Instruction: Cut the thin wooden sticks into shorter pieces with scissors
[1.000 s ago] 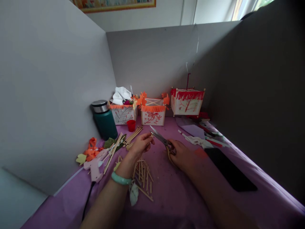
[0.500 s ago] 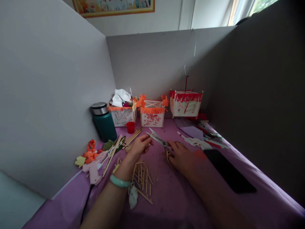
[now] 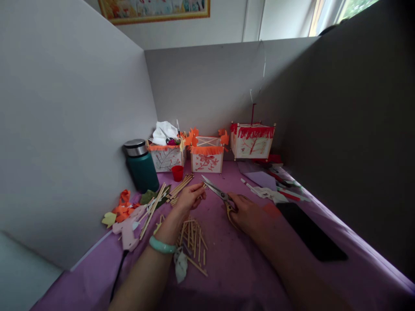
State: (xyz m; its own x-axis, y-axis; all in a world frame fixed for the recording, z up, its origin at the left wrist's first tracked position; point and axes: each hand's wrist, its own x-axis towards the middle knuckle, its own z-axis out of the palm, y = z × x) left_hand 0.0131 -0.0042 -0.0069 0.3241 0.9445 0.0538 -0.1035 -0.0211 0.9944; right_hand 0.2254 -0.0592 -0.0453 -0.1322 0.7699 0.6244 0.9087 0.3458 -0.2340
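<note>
In my right hand (image 3: 244,211) is a pair of scissors (image 3: 221,193) with gold-coloured handles, its blades now together and pointing up and left. My left hand (image 3: 191,198), with a pale green bangle at the wrist, is closed in a pinch by the blades. A small pale wooden stick (image 3: 205,185) seems to show at its fingertips, mostly hidden by the fingers. Short cut sticks (image 3: 193,238) lie in a loose pile below the left hand. Longer wooden sticks (image 3: 180,186) are gathered just beyond it.
A pink glue gun (image 3: 127,233), orange paper scraps (image 3: 125,209) and a green bottle (image 3: 141,166) stand left. Decorated paper boxes (image 3: 207,162) and a red cup (image 3: 177,173) are behind; a red-fringed lantern (image 3: 253,142) hangs there. A black phone (image 3: 311,231) lies right. Grey panels surround the purple tablecloth.
The scissor blades, spread apart before, have come together as my right hand's fingers closed. My left hand has moved slightly to the left, still pinched.
</note>
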